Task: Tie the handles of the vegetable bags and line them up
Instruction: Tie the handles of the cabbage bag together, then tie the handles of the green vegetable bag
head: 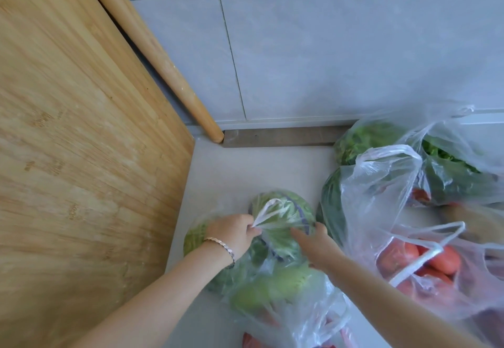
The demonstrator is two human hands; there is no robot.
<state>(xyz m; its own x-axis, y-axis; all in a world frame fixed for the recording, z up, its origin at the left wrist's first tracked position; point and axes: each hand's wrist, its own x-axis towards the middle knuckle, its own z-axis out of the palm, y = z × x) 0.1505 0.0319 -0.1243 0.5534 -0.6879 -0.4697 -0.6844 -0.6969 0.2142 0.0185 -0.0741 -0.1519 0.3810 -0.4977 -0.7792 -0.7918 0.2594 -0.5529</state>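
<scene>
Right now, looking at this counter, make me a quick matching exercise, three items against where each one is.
Items:
1. cutting board
2. rolling pin
3. bag of tomatoes

Places:
A. leaning against the tiled wall
B. right of the hands, handles untied
C. filling the left side

Pairs: 1-C, 2-A, 3-B

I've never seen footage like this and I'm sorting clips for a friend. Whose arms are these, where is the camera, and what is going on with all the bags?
There is no machine here: one camera worn on a person's head looks down at their own arms. The left hand, with a bracelet, pinches the white handle of a clear bag of cabbage; the right hand rests on that bag. On the pale counter lie more clear bags: leafy greens and tomatoes, handles still loose. A wooden board and a rolling pin lean at the left.
</scene>
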